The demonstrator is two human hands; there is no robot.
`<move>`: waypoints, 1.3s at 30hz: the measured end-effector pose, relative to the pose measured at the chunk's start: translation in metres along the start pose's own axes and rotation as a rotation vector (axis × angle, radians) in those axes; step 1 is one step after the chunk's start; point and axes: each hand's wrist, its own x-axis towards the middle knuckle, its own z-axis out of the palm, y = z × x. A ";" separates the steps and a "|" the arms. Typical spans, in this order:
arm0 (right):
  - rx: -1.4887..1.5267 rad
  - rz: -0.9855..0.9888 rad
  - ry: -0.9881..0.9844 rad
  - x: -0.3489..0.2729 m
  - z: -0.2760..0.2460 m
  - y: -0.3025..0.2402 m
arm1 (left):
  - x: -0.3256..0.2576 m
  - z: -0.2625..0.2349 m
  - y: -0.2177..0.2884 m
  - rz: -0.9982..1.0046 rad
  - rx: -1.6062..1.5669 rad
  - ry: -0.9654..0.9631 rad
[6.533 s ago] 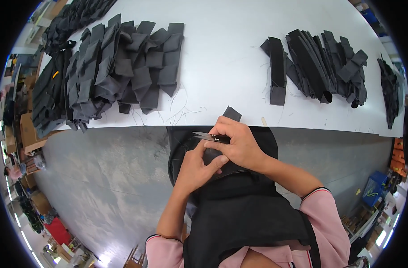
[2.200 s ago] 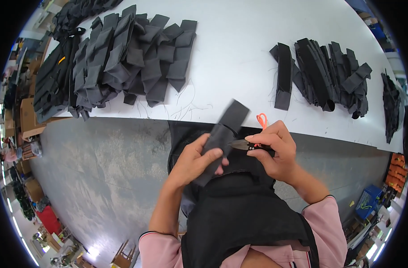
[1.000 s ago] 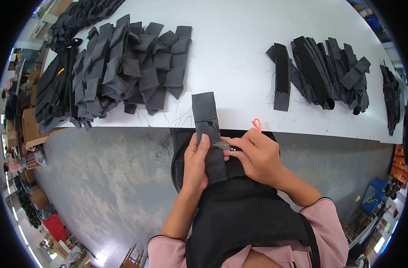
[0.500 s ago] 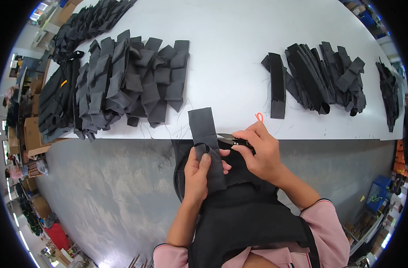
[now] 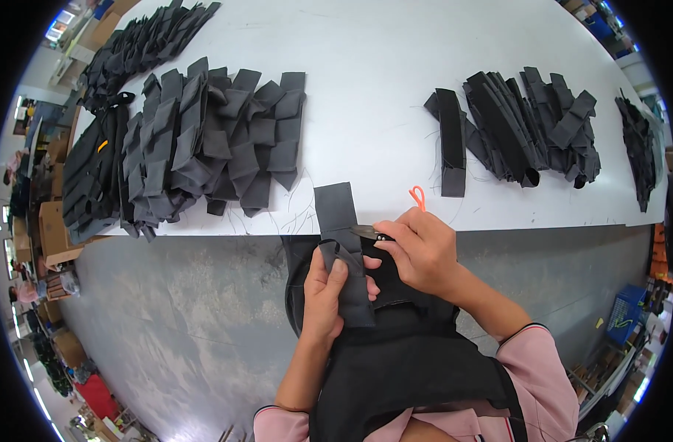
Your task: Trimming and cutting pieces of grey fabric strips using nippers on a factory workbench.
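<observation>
My left hand [image 5: 326,291] is closed around a dark grey fabric strip [image 5: 335,207], its thumb pressing on a loop in the cloth. The strip stands upright before my apron, its upper end over the table's edge. In my right hand [image 5: 428,249] is a pair of thread snips [image 5: 366,232], gripped between thumb and fingers. The blades point left and meet the strip's right edge; whether they touch a thread cannot be made out. An orange cord loop [image 5: 417,197] sticks up behind the right hand.
On the white table [image 5: 373,96], a large pile of grey fabric strips [image 5: 204,140] lies left, beside black fabric pieces [image 5: 97,169]. Further strip bundles [image 5: 502,129] lie right, with a single strip [image 5: 452,144] alongside. Loose threads are scattered near the front edge. A blue crate [image 5: 626,309] stands on the floor.
The snips and my right hand have shifted slightly left, bringing the blades against the strip. My left hand still holds the strip. The whole view has moved a little.
</observation>
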 end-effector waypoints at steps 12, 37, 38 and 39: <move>0.191 0.165 0.084 -0.006 0.009 -0.006 | -0.005 0.003 -0.002 0.058 0.106 0.017; 0.072 -0.076 0.069 -0.004 0.023 -0.013 | -0.013 0.006 -0.009 0.147 0.387 0.162; 0.056 -0.074 0.062 -0.004 0.023 -0.013 | -0.013 0.006 -0.009 0.149 0.394 0.171; 0.042 -0.071 0.056 -0.005 0.023 -0.013 | -0.013 0.007 -0.009 0.149 0.394 0.169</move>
